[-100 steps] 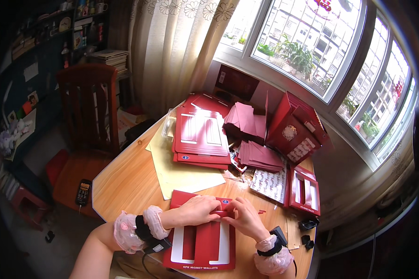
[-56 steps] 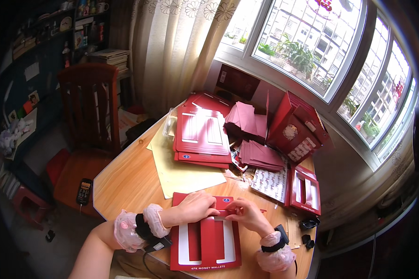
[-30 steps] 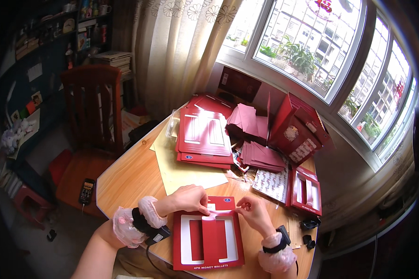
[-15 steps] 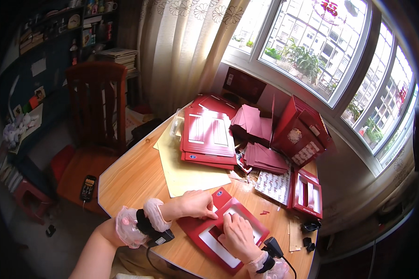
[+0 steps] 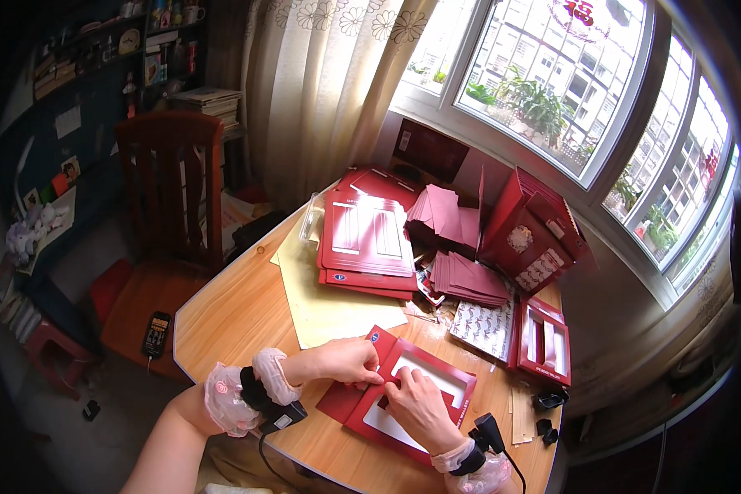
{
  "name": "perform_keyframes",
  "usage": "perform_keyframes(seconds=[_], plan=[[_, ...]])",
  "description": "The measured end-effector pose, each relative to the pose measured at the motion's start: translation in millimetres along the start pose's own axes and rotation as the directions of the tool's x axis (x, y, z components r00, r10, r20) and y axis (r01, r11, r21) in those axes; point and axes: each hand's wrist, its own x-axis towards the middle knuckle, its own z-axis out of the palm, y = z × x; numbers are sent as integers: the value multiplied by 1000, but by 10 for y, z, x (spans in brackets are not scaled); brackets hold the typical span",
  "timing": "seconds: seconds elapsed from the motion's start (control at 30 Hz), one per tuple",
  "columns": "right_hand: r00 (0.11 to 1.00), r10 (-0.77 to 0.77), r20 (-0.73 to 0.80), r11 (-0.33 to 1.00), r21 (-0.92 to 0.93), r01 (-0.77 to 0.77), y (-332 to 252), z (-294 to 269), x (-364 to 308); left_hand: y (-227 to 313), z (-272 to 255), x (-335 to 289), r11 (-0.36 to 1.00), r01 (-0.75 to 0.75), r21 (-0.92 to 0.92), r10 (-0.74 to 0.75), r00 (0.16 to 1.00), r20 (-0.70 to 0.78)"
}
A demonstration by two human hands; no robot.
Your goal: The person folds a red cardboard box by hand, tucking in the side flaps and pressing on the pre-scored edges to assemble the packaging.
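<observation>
A red cardboard folder (image 5: 337, 402) is laid slantwise near the near edge of the table (image 5: 239, 321). It is touched by the bent fingers of the left hand (image 5: 346, 362) and the curled fingers of the right hand (image 5: 420, 403); whether anything is pinched cannot be told. Toward the far edge, a stack of red folders (image 5: 366, 262) is set partly over a yellow sheet (image 5: 337, 321).

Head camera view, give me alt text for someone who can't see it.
A person's left hand and right hand are on a red card folder with white areas, at a wooden table. Beyond it are a stack of red folders, yellow paper and pinkish envelopes, near a bright window.
</observation>
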Motion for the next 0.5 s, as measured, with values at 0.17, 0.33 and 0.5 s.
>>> perform_keyframes(seconds=[0.17, 0.33, 0.5], plan=[[999, 46, -5, 999, -4, -46, -27, -221, -67, -14, 32, 1, 998, -57, 29, 57, 998, -4], [964, 73, 257, 917, 363, -166, 211, -290, -117, -48, 65, 22, 998, -25, -55, 23, 999, -28], [956, -21, 291, 886, 448, -117, 332, -233, -101, -37, 68, 33, 992, -4, -123, 3, 1000, -6]])
